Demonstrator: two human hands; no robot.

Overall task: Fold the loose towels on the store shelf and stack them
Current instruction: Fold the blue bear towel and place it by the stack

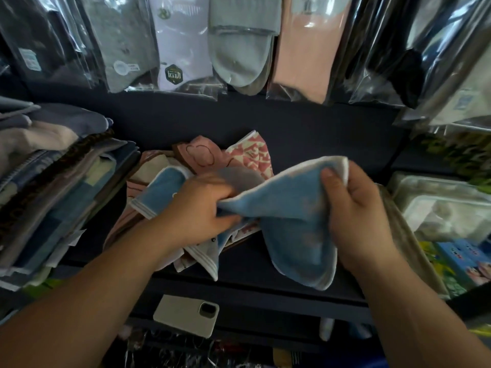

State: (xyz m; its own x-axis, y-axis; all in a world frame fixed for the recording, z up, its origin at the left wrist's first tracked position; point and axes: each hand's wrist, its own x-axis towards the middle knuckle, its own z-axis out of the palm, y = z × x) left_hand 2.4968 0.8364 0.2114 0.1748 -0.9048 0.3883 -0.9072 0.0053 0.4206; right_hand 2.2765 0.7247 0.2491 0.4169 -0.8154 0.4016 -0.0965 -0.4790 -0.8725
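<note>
A person's two hands hold a small blue towel (292,203) with a pale edge just above a dark store shelf (305,134). The left hand (202,205) has its fingers curled round one bunched end. The right hand (356,216) pinches the opposite upper corner under its thumb, and the rest of the cloth hangs down between them. Beneath the left hand lies a pile of loose pink and patterned towels (207,158). A stack of folded towels (53,187) stands to the left. Packaged socks (239,49) hang above, and a phone (186,314) lies on a lower ledge.
</note>
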